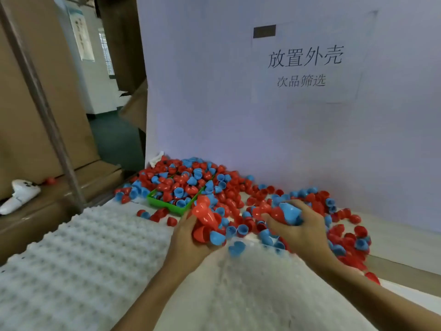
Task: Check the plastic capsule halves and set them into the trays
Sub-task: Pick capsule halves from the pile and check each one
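A heap of red and blue capsule halves point(229, 194) lies on the counter point(393, 237) against a pale partition wall point(238, 103), spilling forward onto the white dimpled tray point(83, 254) that fills the near left; the left hand point(191, 237) holds a nested stack of red halves point(206, 217) with a blue half point(217, 237) at its lower end, its fingers curled around the bundle; the right hand point(294, 225) grips a blue half point(290, 212) together with a red one, fingers bent over them, just above the heap's front edge; 1 loose blue half point(236, 248) appears blurred between the 2 wrists, over the tray; a green tray point(167, 204) sits half buried in the heap behind the left hand, itself filled with halves; a paper sign point(305, 60) with printed characters hangs on the wall; to the far left stand cardboard boxes point(31, 115), a metal post point(40, 101), and a white handheld controller point(19, 194) resting on a box ledge beside a stray red half point(50, 180).
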